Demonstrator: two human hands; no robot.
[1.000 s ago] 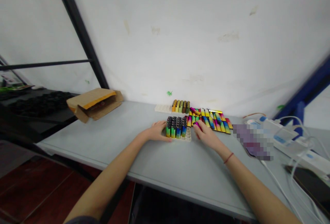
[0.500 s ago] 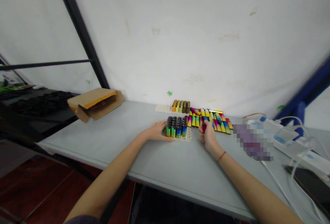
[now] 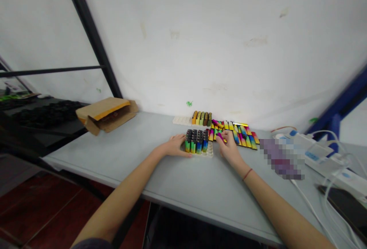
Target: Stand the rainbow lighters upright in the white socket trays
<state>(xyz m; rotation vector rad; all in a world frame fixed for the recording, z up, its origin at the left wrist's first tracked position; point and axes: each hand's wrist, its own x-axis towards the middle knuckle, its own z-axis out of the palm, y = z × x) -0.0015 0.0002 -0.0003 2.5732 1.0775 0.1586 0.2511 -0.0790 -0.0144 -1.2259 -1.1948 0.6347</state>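
Observation:
Several rainbow-coloured disposable lighters [image 3: 196, 141] stand upright in rows in a white tray [image 3: 210, 149] on the grey table [image 3: 120, 157]. My left hand [image 3: 174, 146] rests flat on the table, its fingers touching the tray's left side. Beside the tray, my right hand [image 3: 228, 144] pinches a magenta-tipped lighter [image 3: 220, 136] between its fingers. Under those fingers lies a patch of several flat lighters [image 3: 242, 136]. Behind stands a short row of yellow-to-brown lighters [image 3: 202, 118], next to a bare stretch of a second white tray [image 3: 181, 120].
A torn cardboard box [image 3: 106, 114] lies at the table's left end. To the right are a pixelated object [image 3: 282, 159], a white power strip [image 3: 318, 156], white cables and a dark phone-like slab [image 3: 346, 207]. A wall stands behind the table.
My right hand has moved left and down towards the tray, and the lighter in it now tilts instead of standing upright. My left hand has not moved.

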